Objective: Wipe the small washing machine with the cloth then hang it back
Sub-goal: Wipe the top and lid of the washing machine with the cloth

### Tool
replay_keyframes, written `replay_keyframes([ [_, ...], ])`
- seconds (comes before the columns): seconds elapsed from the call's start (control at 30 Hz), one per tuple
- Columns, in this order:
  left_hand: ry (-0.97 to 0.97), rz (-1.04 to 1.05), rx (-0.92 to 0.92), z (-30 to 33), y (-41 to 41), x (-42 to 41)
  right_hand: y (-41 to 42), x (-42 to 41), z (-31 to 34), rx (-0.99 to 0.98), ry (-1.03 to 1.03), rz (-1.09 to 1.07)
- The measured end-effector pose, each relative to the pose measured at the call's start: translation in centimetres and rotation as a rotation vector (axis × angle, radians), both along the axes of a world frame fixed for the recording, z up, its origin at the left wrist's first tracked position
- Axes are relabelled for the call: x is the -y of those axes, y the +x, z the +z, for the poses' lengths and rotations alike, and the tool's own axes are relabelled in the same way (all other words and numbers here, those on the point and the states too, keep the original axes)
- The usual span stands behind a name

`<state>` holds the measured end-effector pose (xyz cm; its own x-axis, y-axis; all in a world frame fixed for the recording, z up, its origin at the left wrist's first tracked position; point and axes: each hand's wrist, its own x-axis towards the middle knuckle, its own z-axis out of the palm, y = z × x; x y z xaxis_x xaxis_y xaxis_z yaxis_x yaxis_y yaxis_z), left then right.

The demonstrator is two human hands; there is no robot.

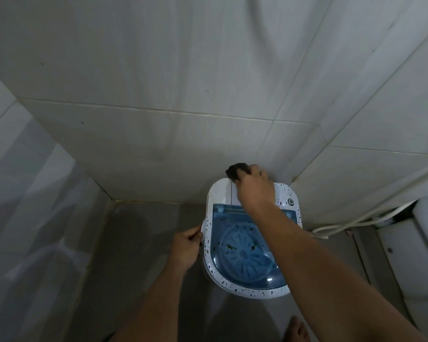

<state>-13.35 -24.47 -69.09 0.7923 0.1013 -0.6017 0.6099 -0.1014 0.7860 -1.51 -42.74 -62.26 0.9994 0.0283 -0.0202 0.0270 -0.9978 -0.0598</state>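
While right hand (255, 191) clutches dark cloth (236, 172) on washing machine (223, 191) back panel, left hand (185, 248) pinches its rim

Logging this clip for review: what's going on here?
A person is wiping a small washing machine standing in a tiled corner. The right hand grips a dark cloth at the white back panel of the machine's top, near the wall. The left hand holds the machine's left rim. The blue see-through lid is closed and dark specks dot the white rim. The cloth is not yet hung back.
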Motion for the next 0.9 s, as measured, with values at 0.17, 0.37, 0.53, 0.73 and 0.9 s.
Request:
replay_keyframes([
  [0.17,-0.012,0.015,-0.031,-0.4,0.3,-0.2,-6.9,0.6,-1.9,0.078,-0.016,0.214],
  [0.37,-0.054,0.007,-0.046,0.3,0.5,-0.2,-7.0,1.3,-1.0,0.089,-0.142,0.252],
  [0.53,-0.031,0.007,-0.047,0.7,0.3,-0.1,-1.6,0.0,-0.3,0.027,-0.063,0.020],
  [0.73,-0.068,0.011,-0.048,0.5,0.5,-0.4,-8.7,-0.5,-2.2,0.071,-0.020,0.139],
  [0.9,-0.112,0.044,-0.057,0.4,0.7,-0.3,-8.9,1.0,-2.9,0.136,-0.082,0.318],
])
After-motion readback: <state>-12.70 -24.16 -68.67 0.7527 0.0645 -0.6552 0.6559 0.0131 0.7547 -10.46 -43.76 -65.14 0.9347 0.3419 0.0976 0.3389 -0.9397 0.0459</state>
